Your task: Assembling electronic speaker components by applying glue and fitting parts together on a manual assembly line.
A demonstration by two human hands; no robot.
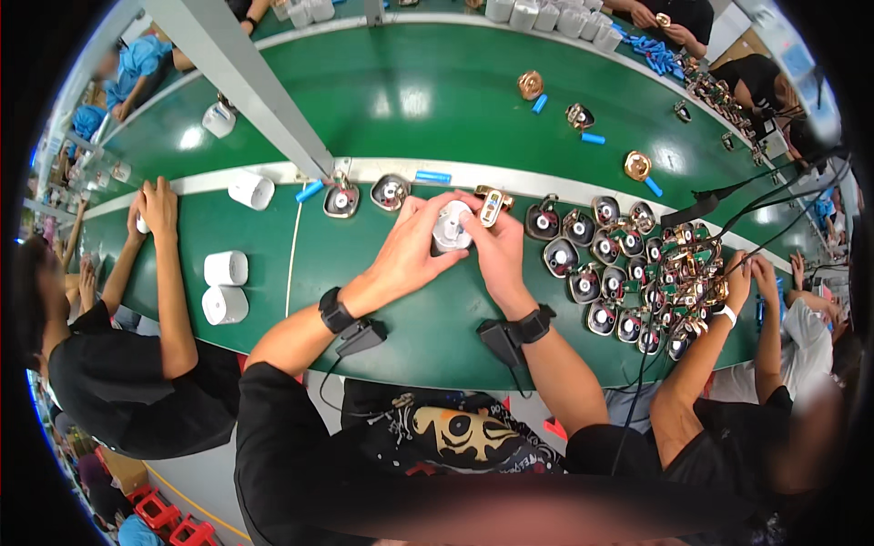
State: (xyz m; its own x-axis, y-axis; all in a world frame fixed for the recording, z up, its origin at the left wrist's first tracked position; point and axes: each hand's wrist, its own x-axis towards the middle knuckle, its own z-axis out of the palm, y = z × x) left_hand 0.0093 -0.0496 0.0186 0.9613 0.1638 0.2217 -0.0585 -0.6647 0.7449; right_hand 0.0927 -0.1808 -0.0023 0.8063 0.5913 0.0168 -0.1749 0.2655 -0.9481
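In the middle of the green bench, my left hand (407, 247) is wrapped around a white plastic housing (450, 229), shaped like a short cup with its open end facing up. My right hand (499, 259) closes on the housing from the other side, its thumb at the rim. Just beyond the right fingers shows a gold-rimmed part (492, 207) with a pale inside; whether those fingers hold it or it only touches them, I cannot tell. A dark-lined round assembly (391, 191) and a blue cylindrical battery cell (433, 177) lie past my left hand.
A crowd of gold-rimmed assemblies (608, 246) spreads to my right. White housings (225, 304) stand to my left. A grey metal post (246, 82) rises beyond the pale divider strip (546, 170). Black cables (774, 196) hang at right. Co-workers' hands (157, 214) work on both sides.
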